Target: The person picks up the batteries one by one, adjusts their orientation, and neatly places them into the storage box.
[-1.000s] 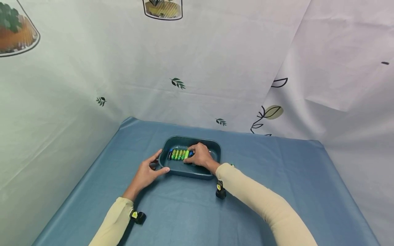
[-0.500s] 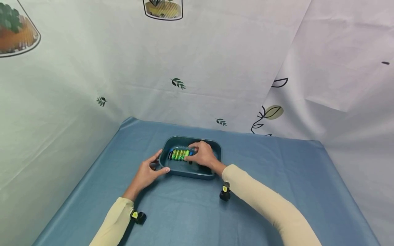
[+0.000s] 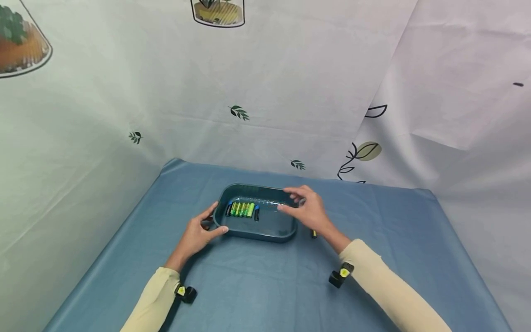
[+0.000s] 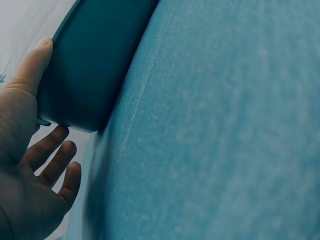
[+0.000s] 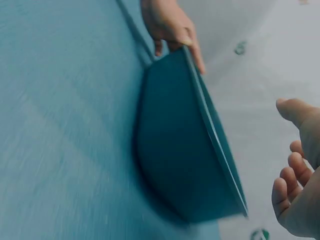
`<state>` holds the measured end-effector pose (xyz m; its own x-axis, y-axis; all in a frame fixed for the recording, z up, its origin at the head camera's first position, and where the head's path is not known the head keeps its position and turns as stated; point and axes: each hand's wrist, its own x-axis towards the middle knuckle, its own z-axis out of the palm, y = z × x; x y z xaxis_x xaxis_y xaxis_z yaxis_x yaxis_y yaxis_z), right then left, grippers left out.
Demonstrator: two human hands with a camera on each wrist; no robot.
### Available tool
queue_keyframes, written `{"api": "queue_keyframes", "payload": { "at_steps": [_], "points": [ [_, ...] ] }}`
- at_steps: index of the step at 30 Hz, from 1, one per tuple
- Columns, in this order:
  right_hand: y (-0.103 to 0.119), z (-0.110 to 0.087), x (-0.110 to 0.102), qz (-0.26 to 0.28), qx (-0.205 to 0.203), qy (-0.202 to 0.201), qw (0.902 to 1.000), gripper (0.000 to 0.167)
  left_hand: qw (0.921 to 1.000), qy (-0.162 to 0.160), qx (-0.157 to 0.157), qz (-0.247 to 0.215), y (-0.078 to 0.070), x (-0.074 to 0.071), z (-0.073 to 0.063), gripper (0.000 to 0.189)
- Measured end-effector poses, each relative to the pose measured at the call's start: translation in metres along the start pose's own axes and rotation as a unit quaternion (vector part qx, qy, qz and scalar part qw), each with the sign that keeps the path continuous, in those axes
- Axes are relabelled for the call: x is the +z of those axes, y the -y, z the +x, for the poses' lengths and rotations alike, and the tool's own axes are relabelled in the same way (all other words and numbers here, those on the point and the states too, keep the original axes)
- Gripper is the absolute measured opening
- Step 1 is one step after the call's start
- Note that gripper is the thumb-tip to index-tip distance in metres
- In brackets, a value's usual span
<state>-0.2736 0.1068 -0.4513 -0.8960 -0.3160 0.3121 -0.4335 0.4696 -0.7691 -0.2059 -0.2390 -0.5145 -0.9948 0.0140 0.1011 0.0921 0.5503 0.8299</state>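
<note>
A dark teal baking dish (image 3: 257, 236) sits on the blue cloth. In it a row of several green batteries (image 3: 242, 209) lies side by side, with a black and blue battery (image 3: 228, 209) at the row's left end. Another black and blue battery (image 3: 256, 213) lies a little apart to the right. My left hand (image 3: 198, 235) grips the dish's left end, thumb on the front rim, fingers round the side; its lower fingers hang loose in the left wrist view. Over the dish's right end is my right hand (image 3: 310, 210), fingers spread, holding nothing.
One more battery (image 3: 314, 234) lies on the blue cloth (image 3: 265, 286) right of the dish, partly hidden under my right wrist. White printed sheets (image 3: 265, 92) hang behind the table and at both sides.
My right hand has let go of the batteries and moved right to the dish's right end, uncovering the separate black and blue battery. My left hand has stayed put.
</note>
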Motion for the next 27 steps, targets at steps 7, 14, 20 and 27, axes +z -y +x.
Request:
{"api": "queue_keyframes", "payload": {
  "at_steps": [7,14,20,27],
  "points": [
    [-0.036,-0.032,-0.037,-0.019,0.022,-0.055,0.9980,0.050,1.0000,-0.001,-0.002,-0.005,0.001,0.003,-0.002,0.088],
    [-0.071,-0.054,-0.046,-0.079,0.033,-0.033,0.9958,0.054,0.9999,-0.008,0.005,-0.008,0.003,0.001,-0.001,0.088],
    [-0.083,-0.060,-0.043,-0.102,0.032,0.005,0.9942,0.061,1.0000,-0.004,0.001,-0.008,0.002,0.000,-0.002,0.089],
    [-0.089,-0.065,-0.040,-0.132,0.035,0.043,0.9896,0.068,1.0000,-0.002,-0.002,-0.007,0.000,0.001,-0.001,0.090]
  ]
}}
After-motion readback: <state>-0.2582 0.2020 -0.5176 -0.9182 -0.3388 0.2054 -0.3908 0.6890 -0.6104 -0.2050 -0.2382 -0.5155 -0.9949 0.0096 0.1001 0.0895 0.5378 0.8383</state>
